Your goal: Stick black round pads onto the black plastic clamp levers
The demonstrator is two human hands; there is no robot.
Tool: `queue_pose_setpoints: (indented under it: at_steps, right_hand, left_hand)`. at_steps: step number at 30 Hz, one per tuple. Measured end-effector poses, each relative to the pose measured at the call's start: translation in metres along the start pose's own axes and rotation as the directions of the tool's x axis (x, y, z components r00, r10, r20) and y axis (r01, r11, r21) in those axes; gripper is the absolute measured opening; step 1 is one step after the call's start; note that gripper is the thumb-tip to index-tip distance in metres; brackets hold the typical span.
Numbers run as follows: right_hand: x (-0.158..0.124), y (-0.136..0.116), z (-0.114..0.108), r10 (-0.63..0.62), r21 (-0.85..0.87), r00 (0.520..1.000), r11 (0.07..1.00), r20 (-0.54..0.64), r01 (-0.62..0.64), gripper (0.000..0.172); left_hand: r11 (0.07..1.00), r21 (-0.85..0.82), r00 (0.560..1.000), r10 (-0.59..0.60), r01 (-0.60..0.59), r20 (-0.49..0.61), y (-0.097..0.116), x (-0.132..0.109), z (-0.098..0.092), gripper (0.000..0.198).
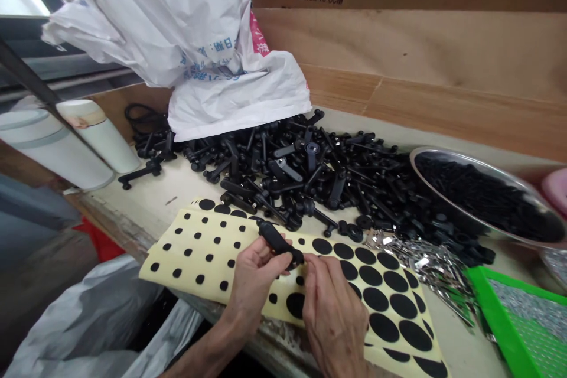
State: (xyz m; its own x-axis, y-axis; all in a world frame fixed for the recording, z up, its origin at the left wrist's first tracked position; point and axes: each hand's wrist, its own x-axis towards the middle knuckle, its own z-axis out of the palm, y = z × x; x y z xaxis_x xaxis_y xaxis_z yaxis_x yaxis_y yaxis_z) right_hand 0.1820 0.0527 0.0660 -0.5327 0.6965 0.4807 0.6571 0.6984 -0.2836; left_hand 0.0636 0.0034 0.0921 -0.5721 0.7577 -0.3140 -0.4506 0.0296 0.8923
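Head view. Left hand (257, 283): closed on 1 black plastic handle (275, 242), held over dot sheet (208, 254). Right hand (332, 313): pinching handle's far end. Sheet lies on surface (142, 201), beside handle pile (287, 171) and steel bowl (478, 195) of black parts.

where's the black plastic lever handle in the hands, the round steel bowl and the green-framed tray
Black plastic lever handle (275, 241), head view, on its grip.
Round steel bowl (481, 170), head view, on its rim.
Green-framed tray (498, 316), head view, on its frame's left side.
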Motion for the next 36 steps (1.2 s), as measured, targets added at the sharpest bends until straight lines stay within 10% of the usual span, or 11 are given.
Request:
queue_pose_setpoints:
  at_steps: [8,13,28,36]
  right_hand:
    - [0.005,0.005,-0.008,0.022,0.388,0.999,0.921,0.046,-0.038,0.042]
    - [-0.001,0.001,0.0,-0.217,0.179,0.976,0.961,0.024,0.209,0.062]
    - [-0.007,-0.018,-0.001,-0.325,0.123,0.935,0.931,-0.145,0.343,0.064]
    - [-0.027,-0.038,-0.003,-0.449,0.155,0.884,0.872,-0.126,0.465,0.058]
  left_hand:
    - [0.993,-0.111,0.996,-0.017,0.027,0.087,0.007,0.0,-0.006,0.024]
    - [0.984,-0.165,0.991,-0.048,0.069,0.125,0.013,-0.001,-0.007,0.017]
    - [0.97,-0.219,0.955,-0.036,0.104,0.294,0.029,-0.023,-0.036,0.03]
    - [0.999,-0.036,0.999,0.033,-0.033,0.003,0.032,-0.038,-0.049,0.04]
